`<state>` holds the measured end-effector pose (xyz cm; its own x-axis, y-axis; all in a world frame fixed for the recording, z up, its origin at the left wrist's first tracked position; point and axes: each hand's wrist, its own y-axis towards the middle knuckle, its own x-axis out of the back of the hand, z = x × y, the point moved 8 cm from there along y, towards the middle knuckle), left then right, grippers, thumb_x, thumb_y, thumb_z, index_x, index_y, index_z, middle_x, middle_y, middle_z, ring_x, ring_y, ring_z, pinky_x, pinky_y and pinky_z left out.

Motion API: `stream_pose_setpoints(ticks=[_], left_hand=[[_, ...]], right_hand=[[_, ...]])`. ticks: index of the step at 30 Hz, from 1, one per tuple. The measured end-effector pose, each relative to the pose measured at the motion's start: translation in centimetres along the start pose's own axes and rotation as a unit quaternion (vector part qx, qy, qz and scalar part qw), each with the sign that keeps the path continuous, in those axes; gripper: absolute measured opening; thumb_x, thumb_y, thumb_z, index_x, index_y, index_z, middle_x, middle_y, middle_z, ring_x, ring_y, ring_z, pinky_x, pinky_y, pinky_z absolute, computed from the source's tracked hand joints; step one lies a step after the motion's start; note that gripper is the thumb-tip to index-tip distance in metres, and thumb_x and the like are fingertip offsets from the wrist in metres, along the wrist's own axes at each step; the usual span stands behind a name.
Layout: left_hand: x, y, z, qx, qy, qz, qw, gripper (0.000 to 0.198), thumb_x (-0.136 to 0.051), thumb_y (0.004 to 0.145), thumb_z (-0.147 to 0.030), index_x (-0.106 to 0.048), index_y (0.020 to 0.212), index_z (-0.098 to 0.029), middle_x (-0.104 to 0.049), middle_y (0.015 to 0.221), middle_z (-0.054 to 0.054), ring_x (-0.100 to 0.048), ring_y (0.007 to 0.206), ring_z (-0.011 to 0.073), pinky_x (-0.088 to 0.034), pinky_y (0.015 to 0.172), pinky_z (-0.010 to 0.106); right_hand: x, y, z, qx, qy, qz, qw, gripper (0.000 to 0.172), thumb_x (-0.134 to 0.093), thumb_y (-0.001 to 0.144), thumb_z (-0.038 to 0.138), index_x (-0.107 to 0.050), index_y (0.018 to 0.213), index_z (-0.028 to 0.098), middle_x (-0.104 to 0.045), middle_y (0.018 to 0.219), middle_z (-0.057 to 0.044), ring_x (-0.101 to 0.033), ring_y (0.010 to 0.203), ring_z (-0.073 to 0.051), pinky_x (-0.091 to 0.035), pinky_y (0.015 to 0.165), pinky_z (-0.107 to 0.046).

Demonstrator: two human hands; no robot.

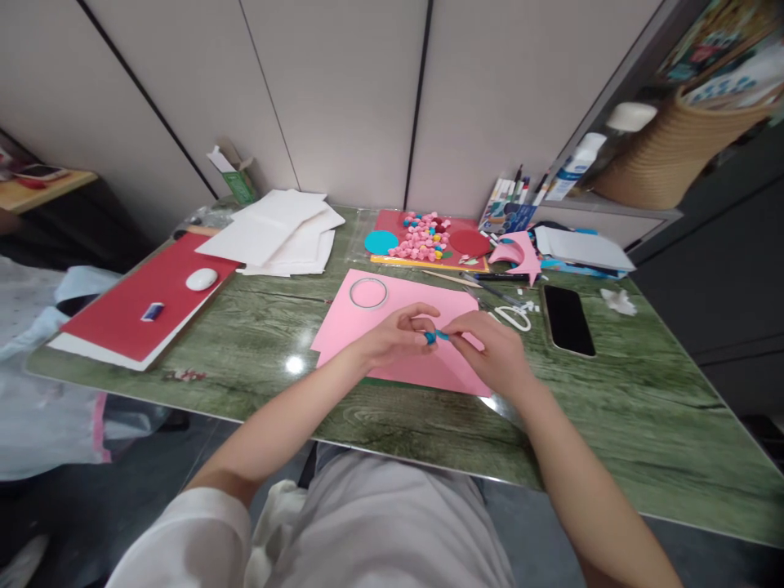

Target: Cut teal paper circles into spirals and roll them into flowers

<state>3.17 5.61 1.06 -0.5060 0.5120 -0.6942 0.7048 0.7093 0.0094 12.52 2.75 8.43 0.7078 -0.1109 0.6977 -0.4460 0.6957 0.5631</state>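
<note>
A small blue paper piece (431, 336), partly rolled with a short strip reaching right, hangs between my hands above pink paper sheets (392, 363). My left hand (401, 335) pinches its rolled end between thumb and fingers. The strip's right end is held by the fingertips of my right hand (490, 347). A silver ring (368, 293) lies on the pink sheet beyond my left hand. Behind it, many small pink, blue and yellow paper pieces (422, 238) sit on a red sheet, between a blue circle (380, 242) and a red circle (469, 242).
White scissors (513, 318) and a black phone (568, 320) lie to the right. White papers (275, 229) and a red sheet (140, 302) bearing a white oval object (202, 279) are at left. Pens (513, 196) stand at the back. Someone's light clothing (49, 392) shows far left.
</note>
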Motion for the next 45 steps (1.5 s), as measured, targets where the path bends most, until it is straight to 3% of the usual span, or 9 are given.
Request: stream_pose_setpoints(ticks=[9,17,25,40,45], left_hand=[[1.2,0.5,-0.1,-0.019,0.051,-0.023,0.998,0.042,-0.073,0.058,-0.016,-0.056,0.097,-0.018,-0.058,0.075,0.001,-0.059,0.069,0.012,-0.042,0.064,0.025],[2.0,0.8,0.2,-0.019,0.085,-0.031,0.996,0.044,-0.075,0.056,-0.016,-0.057,0.096,-0.017,-0.059,0.074,0.0,-0.057,0.066,0.0087,-0.042,0.064,0.022],[1.9,0.8,0.1,-0.022,0.1,-0.024,0.995,0.041,-0.074,0.058,-0.016,-0.057,0.096,-0.016,-0.063,0.075,0.002,-0.062,0.073,0.0136,-0.043,0.076,0.03],[1.8,1.0,0.0,-0.051,0.191,-0.031,0.98,0.041,-0.073,0.059,-0.017,-0.057,0.096,-0.014,-0.063,0.075,0.004,-0.06,0.073,0.0125,-0.044,0.073,0.029],[1.5,0.9,-0.5,-0.077,0.235,-0.051,0.968,0.042,-0.074,0.057,-0.019,-0.056,0.095,-0.015,-0.062,0.075,0.003,-0.059,0.073,0.0119,-0.045,0.074,0.029]], right_hand=[[-0.9,-0.1,-0.7,0.027,-0.103,0.092,0.99,0.012,-0.047,0.086,0.019,-0.058,0.09,0.02,-0.063,0.091,-0.005,-0.056,0.086,-0.018,-0.04,0.077,-0.032],[-1.0,-0.2,-0.5,0.051,-0.137,0.136,0.98,0.016,-0.048,0.084,0.016,-0.061,0.09,0.023,-0.063,0.093,-0.005,-0.056,0.086,-0.019,-0.04,0.075,-0.033],[-0.8,-0.1,-1.7,0.004,-0.085,0.095,0.992,0.013,-0.049,0.085,0.022,-0.062,0.088,0.023,-0.062,0.09,-0.005,-0.056,0.086,-0.019,-0.041,0.077,-0.033],[-1.1,-0.1,-2.0,-0.039,-0.048,0.092,0.994,0.018,-0.047,0.082,0.014,-0.059,0.094,0.021,-0.064,0.09,-0.004,-0.058,0.083,-0.019,-0.042,0.075,-0.034],[-0.3,0.1,-1.6,-0.068,-0.029,0.059,0.996,0.015,-0.048,0.083,0.018,-0.058,0.093,0.021,-0.063,0.085,-0.004,-0.058,0.079,-0.018,-0.043,0.072,-0.032]])
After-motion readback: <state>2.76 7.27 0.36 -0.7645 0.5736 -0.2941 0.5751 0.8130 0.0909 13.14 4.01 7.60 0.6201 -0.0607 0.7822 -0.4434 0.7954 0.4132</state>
